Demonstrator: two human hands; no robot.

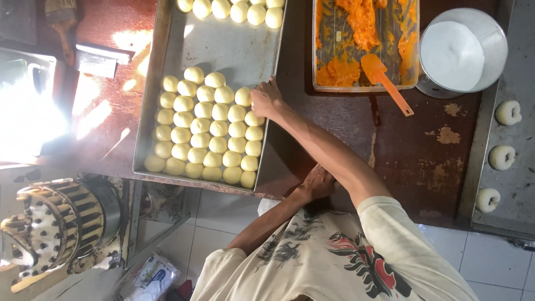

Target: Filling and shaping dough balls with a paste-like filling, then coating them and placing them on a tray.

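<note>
A metal baking tray (223,50) lies on the dark red table (334,120), with several rows of pale yellow dough balls (206,134) filling its near half. More balls line its far end (234,10). My right hand (266,99) reaches across the tray's right rim, its fingers curled on the dough ball (243,96) at the end of the outer row. My left hand (319,183) rests on the table's near edge and holds nothing. My right forearm partly covers its fingers.
A clear tub smeared with orange filling (356,39) holds an orange spatula (384,81). To its right stands a round metal bowl of white powder (452,47). Three ring-shaped dough pieces (501,157) lie on a grey tray at the right. A perforated metal machine drum (56,223) sits at the lower left.
</note>
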